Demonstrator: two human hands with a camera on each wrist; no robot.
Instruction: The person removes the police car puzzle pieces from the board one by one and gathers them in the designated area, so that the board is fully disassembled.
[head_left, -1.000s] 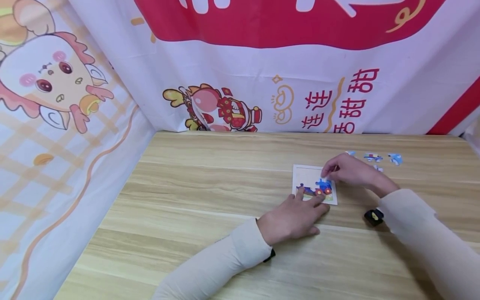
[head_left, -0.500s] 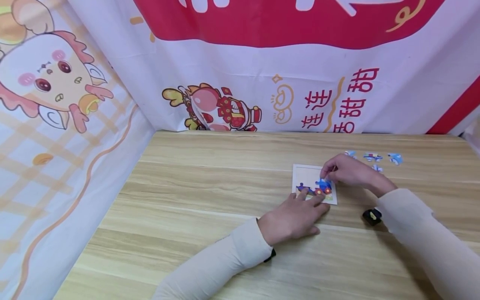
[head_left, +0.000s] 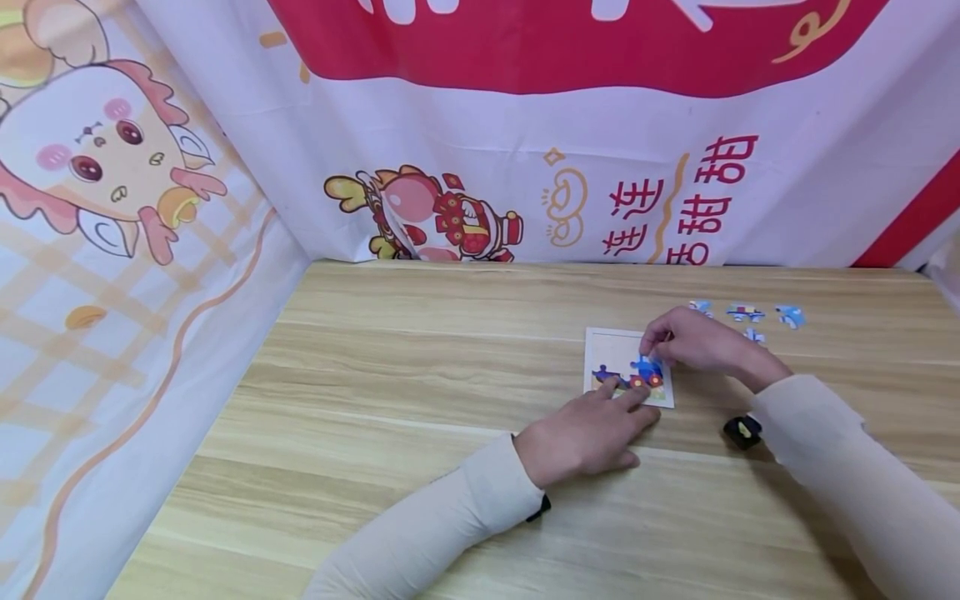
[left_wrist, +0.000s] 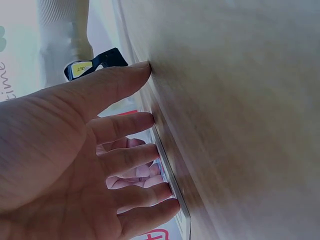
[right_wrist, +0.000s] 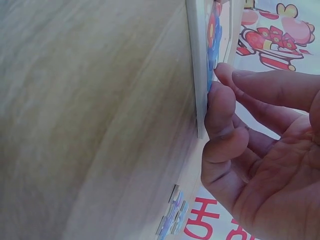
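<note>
One small, partly filled jigsaw tray [head_left: 611, 350] lies flat just ahead of the left hand [head_left: 588, 437] and under the fingertips of the right hand [head_left: 697, 342]. Between the two hands, its joined pieces [head_left: 647, 380] show part of a blue vehicle with red and yellow wheels; the side beyond the left fingertips is bare pale backing.

The left hand is spread palm-down, fingertips resting on the tray's near side, its thumb set apart over the table. The right hand is curled, thumb and forefinger pinching a blue puzzle piece [head_left: 644, 360] at the tray's right side — the fingers hide most of its outline.

Four loose jigsaw pieces [head_left: 746, 312], blue with other colours, lie on the table beyond the right hand, one of them just past its wrist. A black wrist device [head_left: 742, 432] with a yellow label sits beside the right hand's cream sleeve [head_left: 813, 425]; another dark device [head_left: 538, 508] peeks out behind the left hand.

Wood-grain table [head_left: 420, 358] stretches around both hands — and beyond them hangs a white-and-red cloth [head_left: 555, 125] with a cartoon figure [head_left: 450, 221] and red Chinese characters [head_left: 703, 221].
</note>
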